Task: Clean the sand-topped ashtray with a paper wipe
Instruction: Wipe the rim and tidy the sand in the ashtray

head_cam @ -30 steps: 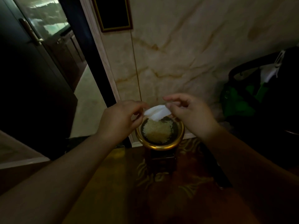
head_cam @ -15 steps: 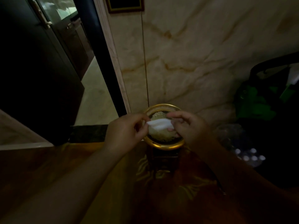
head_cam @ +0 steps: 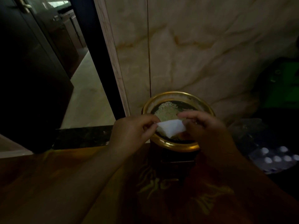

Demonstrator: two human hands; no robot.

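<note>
A standing ashtray with a round gold rim (head_cam: 169,95) stands against the marble wall, with a patch of pale sand (head_cam: 166,110) in its dark top. Over its near half, a small folded white paper wipe (head_cam: 169,129) is stretched between my two hands. My left hand (head_cam: 132,131) pinches the wipe's left end. My right hand (head_cam: 205,126) pinches its right end and covers the bowl's right side. The ashtray's dark body (head_cam: 176,160) shows below the rim.
A marble wall (head_cam: 194,54) rises right behind the ashtray. To the left are a dark door frame (head_cam: 97,62) and an open doorway onto a pale floor (head_cam: 87,101). A green bag (head_cam: 281,88) and a pack of bottles with white caps (head_cam: 276,158) sit at right. Patterned carpet (head_cam: 161,183) lies below.
Both hands with the wipe have come down from above the ashtray's far side to its near half. The view has tilted down and closer to the ashtray.
</note>
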